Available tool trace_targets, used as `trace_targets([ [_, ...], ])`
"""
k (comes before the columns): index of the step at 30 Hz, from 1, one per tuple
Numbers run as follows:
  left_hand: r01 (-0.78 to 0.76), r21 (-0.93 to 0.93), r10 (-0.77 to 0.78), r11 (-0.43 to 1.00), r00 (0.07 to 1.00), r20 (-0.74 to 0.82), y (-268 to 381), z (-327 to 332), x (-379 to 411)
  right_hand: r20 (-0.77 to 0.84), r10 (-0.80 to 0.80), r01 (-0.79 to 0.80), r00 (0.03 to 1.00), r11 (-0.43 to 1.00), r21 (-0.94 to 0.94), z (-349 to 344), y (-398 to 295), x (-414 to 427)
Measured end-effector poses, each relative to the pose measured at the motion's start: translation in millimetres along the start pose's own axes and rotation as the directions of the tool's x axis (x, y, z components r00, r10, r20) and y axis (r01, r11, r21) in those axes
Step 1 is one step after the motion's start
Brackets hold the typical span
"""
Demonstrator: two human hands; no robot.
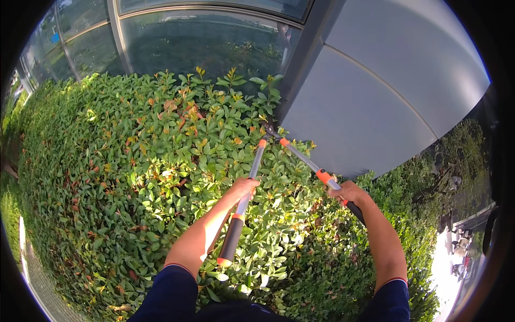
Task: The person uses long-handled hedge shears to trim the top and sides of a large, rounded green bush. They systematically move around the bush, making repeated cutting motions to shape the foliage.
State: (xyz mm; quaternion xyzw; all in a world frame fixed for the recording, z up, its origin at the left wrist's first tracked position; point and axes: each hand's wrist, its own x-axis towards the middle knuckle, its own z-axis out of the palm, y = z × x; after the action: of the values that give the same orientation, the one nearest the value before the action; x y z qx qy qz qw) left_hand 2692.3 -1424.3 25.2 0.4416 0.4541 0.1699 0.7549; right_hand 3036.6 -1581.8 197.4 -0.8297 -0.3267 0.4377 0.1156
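Note:
My left hand (244, 187) grips the metal tube of one long handle of the hedge shears (302, 157), above its black and orange grip (231, 241). The fingers of my right hand (348, 192) are closed round the other handle, just below an orange collar (323, 176). The two handles are spread in a V. Dark shear blades (269, 128) reach into leaves at the back of the hedge (193, 161), close to the foot of the grey column. Leaves partly hide the blades, so how far apart they are cannot be told.
Behind the hedge stands a glass wall (209, 44) with metal frames. A broad grey panelled column (354, 108) rises at the right, beside the blades. A paved strip (48, 290) runs along the lower left. Parked vehicles (460, 253) show at the far right.

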Motion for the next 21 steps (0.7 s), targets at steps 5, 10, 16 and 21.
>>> trace_targets([
  [5, 0.001, -0.19, -0.016, 0.982, 0.997, -0.076, -9, 21, 3, 0.066, -0.044, 0.052, 0.997, 0.992, -0.113, -19, -39, 14],
  [10, -0.004, -0.294, -0.033, 0.956, 0.992, -0.12, -13, 33, 2, 0.064, -0.087, 0.099, 0.994, 0.972, -0.214, -23, -60, 35],
  [16, -0.024, -0.317, -0.03, 0.948, 0.986, -0.164, -8, 28, 12, 0.034, 0.002, 0.008, 0.999, 0.952, -0.305, 37, -81, 19],
  [21, 0.076, -0.009, -0.076, 0.997, 0.971, -0.225, -21, -8, -32, -0.088, -0.032, 0.048, 0.996, 0.98, 0.191, 219, -15, -14],
])
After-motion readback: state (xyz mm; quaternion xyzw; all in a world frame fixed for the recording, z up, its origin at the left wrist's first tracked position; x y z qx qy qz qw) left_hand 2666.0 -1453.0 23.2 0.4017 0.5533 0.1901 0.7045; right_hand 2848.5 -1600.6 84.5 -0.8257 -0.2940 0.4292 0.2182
